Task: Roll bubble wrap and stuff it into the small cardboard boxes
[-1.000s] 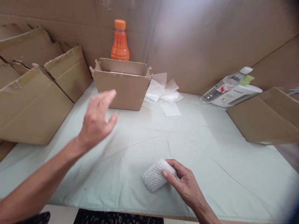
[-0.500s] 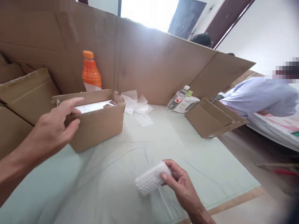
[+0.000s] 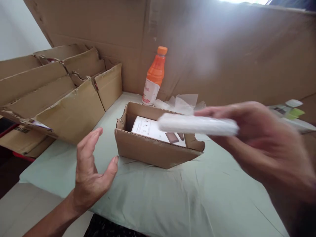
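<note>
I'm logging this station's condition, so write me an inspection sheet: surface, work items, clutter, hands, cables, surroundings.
Surface: pale green cloth, with wrinkles and creases.
Work items: white wrapped packet, blurred; open cardboard box with a printed white box inside.
Clutter: orange bottle upright behind the cardboard box; clear plastic pieces beside it; white-capped bottle at far right, partly hidden.
Left hand: open, holding nothing, near the cardboard box's front left corner; contact unclear.
Right hand: gripping the packet, which overlaps the cardboard box in view; gap unclear.
Cables: nothing seen.
Surroundings: cardboard bins at left; cardboard panel behind; glare at the top.
</note>
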Demonstrator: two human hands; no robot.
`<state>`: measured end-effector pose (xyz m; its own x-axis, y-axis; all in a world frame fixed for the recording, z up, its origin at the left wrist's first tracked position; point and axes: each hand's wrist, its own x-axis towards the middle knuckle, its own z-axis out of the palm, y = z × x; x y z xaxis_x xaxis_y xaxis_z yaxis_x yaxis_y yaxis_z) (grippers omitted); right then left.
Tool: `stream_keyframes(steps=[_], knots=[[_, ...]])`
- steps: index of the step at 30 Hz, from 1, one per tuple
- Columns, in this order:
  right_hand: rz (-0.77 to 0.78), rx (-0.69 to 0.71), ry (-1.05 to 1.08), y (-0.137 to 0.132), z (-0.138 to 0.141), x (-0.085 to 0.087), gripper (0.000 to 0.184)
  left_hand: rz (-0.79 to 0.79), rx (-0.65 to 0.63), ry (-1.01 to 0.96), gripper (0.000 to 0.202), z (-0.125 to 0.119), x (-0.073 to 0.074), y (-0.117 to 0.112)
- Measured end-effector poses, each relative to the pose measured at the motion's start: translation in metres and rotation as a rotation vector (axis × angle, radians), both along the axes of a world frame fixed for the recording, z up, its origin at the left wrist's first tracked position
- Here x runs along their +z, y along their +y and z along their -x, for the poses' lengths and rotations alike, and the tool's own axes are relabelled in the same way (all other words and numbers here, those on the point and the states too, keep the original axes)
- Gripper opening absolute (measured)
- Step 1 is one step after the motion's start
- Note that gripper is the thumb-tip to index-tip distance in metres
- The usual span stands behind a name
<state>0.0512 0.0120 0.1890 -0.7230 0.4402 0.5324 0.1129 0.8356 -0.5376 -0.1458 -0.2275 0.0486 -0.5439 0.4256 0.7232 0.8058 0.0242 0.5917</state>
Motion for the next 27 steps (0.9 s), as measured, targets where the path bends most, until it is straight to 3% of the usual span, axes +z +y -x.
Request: stream_keyframes(steps=[5, 9, 13, 19, 22, 27], knots=[[-0.148, 0.292, -0.273, 0.003, 0.101, 0.002, 0.016, 0.011, -0.073, -0.388, 0.086, -0.020, -0.035, 0.023], [-0.258, 0.460, -0.410, 0.004, 0.149, -0.011, 0.023, 0.009, -0.041, -0.502, 0.078, -0.030, -0.053, 0.031], [-0.347, 0.531, -0.499, 0.010, 0.164, -0.009, 0.024, -0.020, -0.034, -0.537, 0.074, -0.026, -0.062, 0.029], [-0.498, 0.578, -0.577, 0.008, 0.170, 0.003, 0.031, -0.020, -0.085, -0.508, 0.073, -0.021, -0.060, 0.031], [-0.603, 0.662, -0.604, -0.002, 0.182, -0.001, 0.038, -0.009, -0.086, -0.493, 0.069, -0.022, -0.060, 0.032], [-0.705, 0.699, -0.722, -0.013, 0.192, -0.017, 0.031, 0.014, -0.060, -0.432, 0.066, -0.021, -0.062, 0.031]])
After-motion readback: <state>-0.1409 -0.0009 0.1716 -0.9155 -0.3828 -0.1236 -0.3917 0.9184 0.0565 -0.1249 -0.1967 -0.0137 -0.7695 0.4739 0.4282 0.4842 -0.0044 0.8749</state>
